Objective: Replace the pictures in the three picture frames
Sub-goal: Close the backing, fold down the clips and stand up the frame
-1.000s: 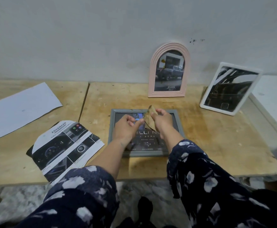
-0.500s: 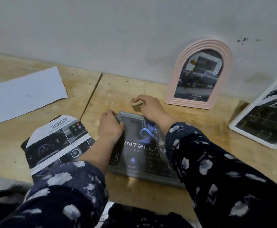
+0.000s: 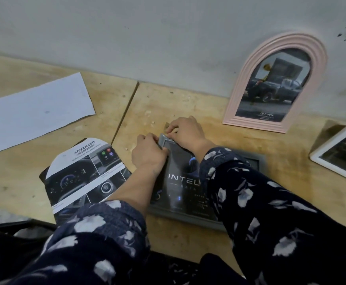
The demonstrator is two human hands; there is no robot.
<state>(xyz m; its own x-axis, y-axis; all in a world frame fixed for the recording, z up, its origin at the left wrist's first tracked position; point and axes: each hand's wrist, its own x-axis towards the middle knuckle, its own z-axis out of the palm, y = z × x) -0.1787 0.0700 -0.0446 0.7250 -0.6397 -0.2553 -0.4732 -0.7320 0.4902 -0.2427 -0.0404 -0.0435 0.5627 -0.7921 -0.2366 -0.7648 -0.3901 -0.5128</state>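
Grey frame (image 3: pixel 188 218) lies flat on the table (image 3: pixel 188 103) before me, my left hand (image 3: pixel 148 156) pinching its far-left corner to steady it, my right hand (image 3: pixel 185 132) closed on the top edge with a brown scrap (image 3: pixel 166 126), probably the stand, tucked under its fingers.

A blank white sheet (image 3: pixel 38 109) lies on the wooden table (image 3: pixel 13 182) below a grey wall (image 3: pixel 147 33)

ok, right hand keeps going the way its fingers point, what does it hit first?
Probably bare wooden table beyond the grey frame, then the wall. The right hand points up-left; depth is unclear.
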